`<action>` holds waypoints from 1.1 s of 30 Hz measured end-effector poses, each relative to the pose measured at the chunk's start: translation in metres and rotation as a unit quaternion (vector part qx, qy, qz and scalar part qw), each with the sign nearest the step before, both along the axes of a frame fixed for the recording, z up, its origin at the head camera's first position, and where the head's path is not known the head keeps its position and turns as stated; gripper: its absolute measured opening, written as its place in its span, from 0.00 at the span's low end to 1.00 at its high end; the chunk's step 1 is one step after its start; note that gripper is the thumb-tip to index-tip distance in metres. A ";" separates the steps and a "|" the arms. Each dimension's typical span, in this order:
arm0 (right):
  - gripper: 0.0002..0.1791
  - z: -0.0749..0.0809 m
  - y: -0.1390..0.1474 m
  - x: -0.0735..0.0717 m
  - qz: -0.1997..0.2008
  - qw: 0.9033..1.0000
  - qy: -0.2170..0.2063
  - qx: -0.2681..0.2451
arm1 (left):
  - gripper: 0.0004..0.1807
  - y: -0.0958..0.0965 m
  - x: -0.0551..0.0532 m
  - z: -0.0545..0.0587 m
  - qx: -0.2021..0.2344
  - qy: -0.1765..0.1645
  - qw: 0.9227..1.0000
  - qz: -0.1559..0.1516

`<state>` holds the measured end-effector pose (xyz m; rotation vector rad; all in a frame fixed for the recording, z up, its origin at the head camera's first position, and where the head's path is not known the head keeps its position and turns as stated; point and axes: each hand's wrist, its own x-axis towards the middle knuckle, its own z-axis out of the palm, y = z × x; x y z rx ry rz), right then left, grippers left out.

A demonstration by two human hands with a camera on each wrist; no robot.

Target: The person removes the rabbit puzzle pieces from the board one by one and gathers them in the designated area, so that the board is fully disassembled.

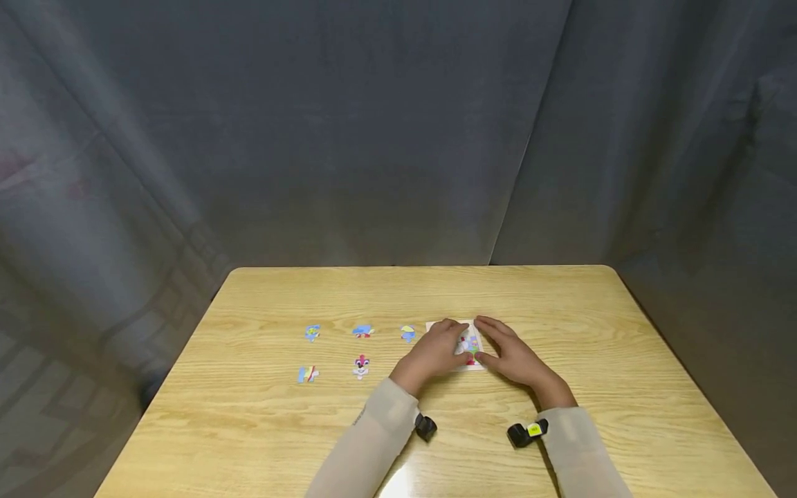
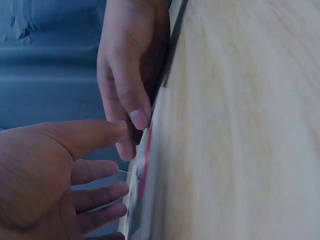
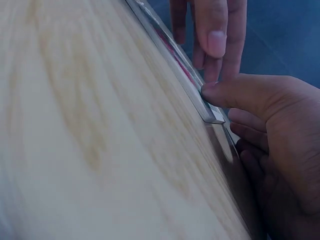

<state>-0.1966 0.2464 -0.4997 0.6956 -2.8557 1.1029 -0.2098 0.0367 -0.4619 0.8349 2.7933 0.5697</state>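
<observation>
A small jigsaw puzzle in a pale tray (image 1: 471,368) lies flat on the table, partly covered by the hands. My left hand (image 1: 434,351) is over its left part, fingers extended and thumb pointing to the right hand. At the tray's right side rests my right hand (image 1: 518,356), its thumb on the near right part and its fingers reaching toward the far right corner. In the right wrist view, the right thumb (image 3: 245,93) touches the puzzle near the tray's corner. Neither hand visibly grips a loose piece. Colourful fitted pieces (image 1: 471,344) show between the hands.
Loose jigsaw pieces lie left of the tray: a blue-and-yellow one (image 1: 407,333), a blue one (image 1: 363,331), another blue one (image 1: 313,332), a striped one (image 1: 308,374) and one with a cartoon face (image 1: 361,366). Grey curtains (image 1: 373,138) hang behind the wooden table (image 1: 249,429).
</observation>
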 end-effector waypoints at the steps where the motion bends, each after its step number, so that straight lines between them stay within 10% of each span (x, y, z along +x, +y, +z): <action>1: 0.39 0.000 0.000 0.000 0.002 1.000 0.002 0.004 | 0.35 0.001 0.000 -0.001 -0.006 0.001 1.000 0.002; 17: 0.37 -0.001 -0.001 -0.002 -0.009 1.000 0.003 0.017 | 0.31 0.003 0.000 -0.009 -0.035 0.062 0.997 0.000; 33: 0.37 -0.001 -0.002 -0.001 -0.014 1.000 -0.004 0.008 | 0.27 0.003 -0.003 -0.015 -0.021 0.052 0.998 0.015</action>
